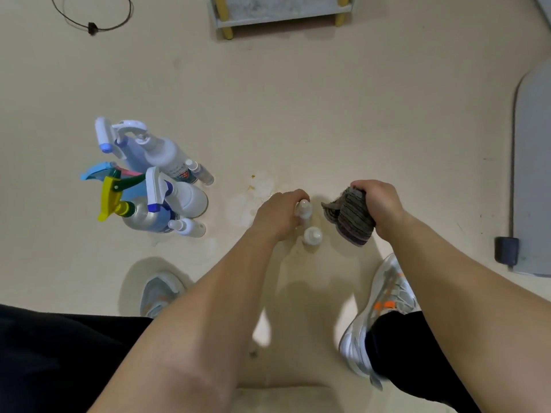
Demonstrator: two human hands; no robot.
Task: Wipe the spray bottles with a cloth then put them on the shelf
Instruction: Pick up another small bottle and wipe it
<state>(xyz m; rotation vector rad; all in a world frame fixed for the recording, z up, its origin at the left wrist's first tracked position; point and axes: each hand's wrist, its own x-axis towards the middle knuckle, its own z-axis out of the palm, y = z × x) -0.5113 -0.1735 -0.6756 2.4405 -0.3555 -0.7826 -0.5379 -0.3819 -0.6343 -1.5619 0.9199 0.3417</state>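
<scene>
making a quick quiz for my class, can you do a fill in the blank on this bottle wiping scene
1. The right hand holds the cloth, whose pattern is ____.
2. The left hand grips one small bottle; a second small bottle stands on the ____.
3. The shelf has ____ legs.
4. The group of spray bottles stands on the person's ____ side.
Missing words: striped; floor; yellow; left.

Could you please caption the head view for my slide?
Left hand grips a small bottle on the floor, right hand holds a striped cloth, more spray bottles clustered nearby.
</scene>
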